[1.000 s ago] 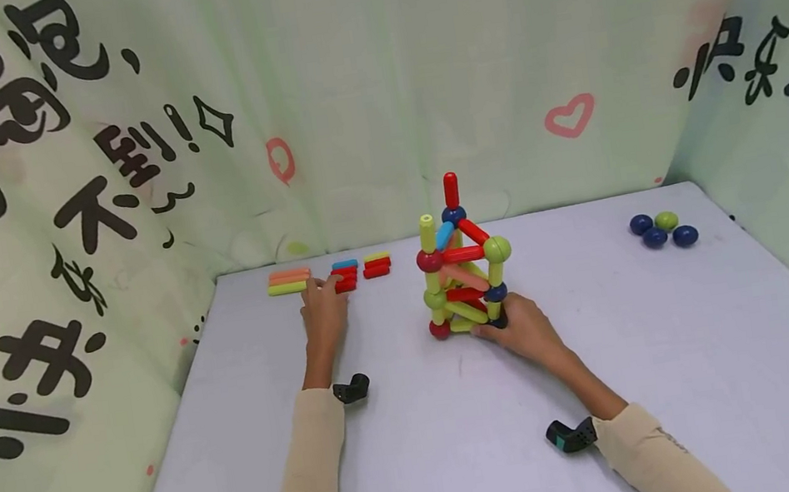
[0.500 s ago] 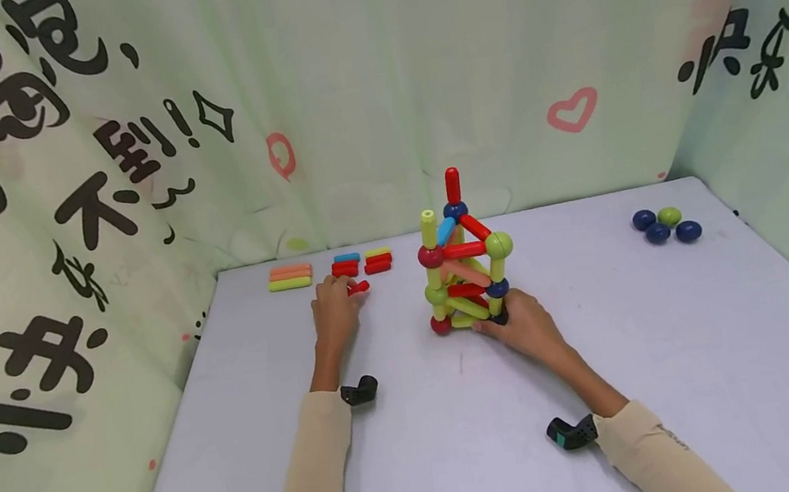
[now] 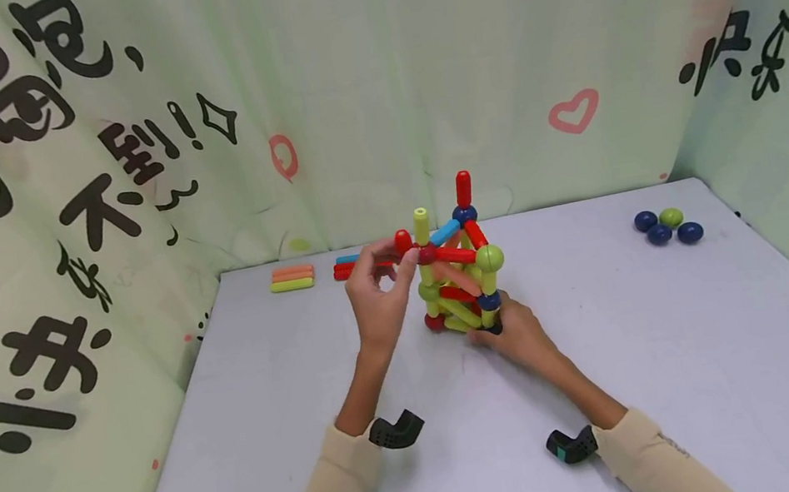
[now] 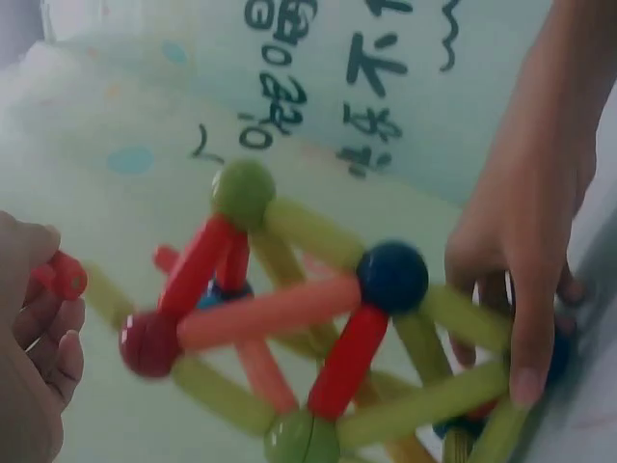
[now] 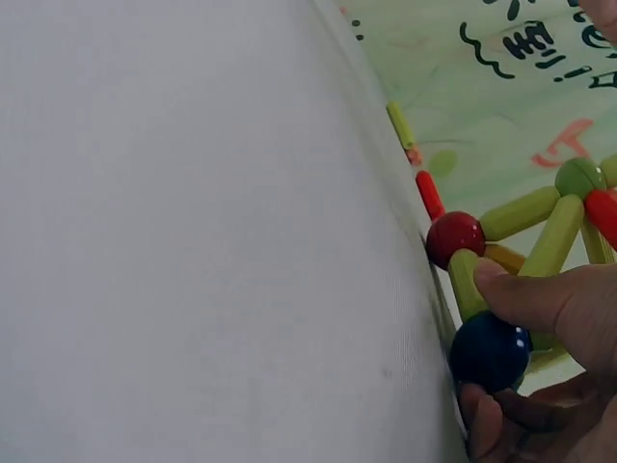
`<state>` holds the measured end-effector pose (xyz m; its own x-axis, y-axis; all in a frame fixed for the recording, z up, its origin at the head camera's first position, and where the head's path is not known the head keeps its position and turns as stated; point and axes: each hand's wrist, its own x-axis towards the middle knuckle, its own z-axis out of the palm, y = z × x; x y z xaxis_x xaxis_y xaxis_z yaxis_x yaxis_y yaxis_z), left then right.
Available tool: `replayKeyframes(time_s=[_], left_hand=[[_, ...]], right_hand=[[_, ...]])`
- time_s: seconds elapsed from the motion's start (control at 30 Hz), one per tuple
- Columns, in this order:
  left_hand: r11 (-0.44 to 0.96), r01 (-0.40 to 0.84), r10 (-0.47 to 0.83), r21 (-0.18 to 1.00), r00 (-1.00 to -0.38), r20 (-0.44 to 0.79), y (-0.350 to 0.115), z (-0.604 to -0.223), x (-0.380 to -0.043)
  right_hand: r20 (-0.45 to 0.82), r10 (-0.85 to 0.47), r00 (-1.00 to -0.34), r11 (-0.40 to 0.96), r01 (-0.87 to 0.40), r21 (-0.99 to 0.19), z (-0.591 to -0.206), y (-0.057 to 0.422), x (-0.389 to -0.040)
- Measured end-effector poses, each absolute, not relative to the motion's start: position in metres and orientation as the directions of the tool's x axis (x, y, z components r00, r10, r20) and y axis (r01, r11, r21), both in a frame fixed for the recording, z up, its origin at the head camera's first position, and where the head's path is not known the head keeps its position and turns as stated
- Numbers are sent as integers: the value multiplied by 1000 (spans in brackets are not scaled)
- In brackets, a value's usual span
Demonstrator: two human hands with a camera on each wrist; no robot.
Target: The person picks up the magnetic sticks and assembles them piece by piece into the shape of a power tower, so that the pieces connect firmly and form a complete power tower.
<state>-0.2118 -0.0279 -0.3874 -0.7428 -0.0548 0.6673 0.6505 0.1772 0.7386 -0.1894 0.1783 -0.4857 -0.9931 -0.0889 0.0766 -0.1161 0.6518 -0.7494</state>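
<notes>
A: Finger state?
B: My left hand (image 3: 376,307) pinches a short red rod (image 3: 403,241) between thumb and fingertips. My right hand (image 3: 521,335) grips the low blue ball (image 5: 490,354), thumb at the yellow-green rod (image 5: 465,289) beside it.
A: How would you work it?
B: I'd go light on the pinch, rod end clear of the fingertips, slow approach, base braced firmly. Side push could pop a joint, I reckon.
A: Rod vs frame?
B: Rod's in the fingertips, just left of the frame's upper red ball (image 4: 149,343); left wrist view shows them apart. The frame (image 3: 455,254) stands just right of my left fingers, near right bottom corner in my right hand.
A: Further out?
B: Loose rods (image 3: 292,285) far left on the table (image 3: 627,339), some partly behind my left hand. Four loose balls (image 3: 660,235) far right, well apart from both hands.
</notes>
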Motion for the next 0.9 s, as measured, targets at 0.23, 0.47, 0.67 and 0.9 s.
replayKeyframes(time_s=[0.23,0.47,0.67,0.9], left_hand=[[198,711,103,675,-700,707,7,-373,-202],[275,667,180,693,-743,644,15,-369,-206],[290,697,234,656,-716,658,13,-368,-205],[279,696,229,662,-718,657,13,-367,-204]], right_hand=[[17,-158,-987,656,-118,-745,-482,170,-187],[5,-171,-985,653,-117,-749,-481,167,-184],[10,-174,-985,647,-122,-752,-481,167,-184],[13,-179,-984,640,-127,-758,-482,169,-186]])
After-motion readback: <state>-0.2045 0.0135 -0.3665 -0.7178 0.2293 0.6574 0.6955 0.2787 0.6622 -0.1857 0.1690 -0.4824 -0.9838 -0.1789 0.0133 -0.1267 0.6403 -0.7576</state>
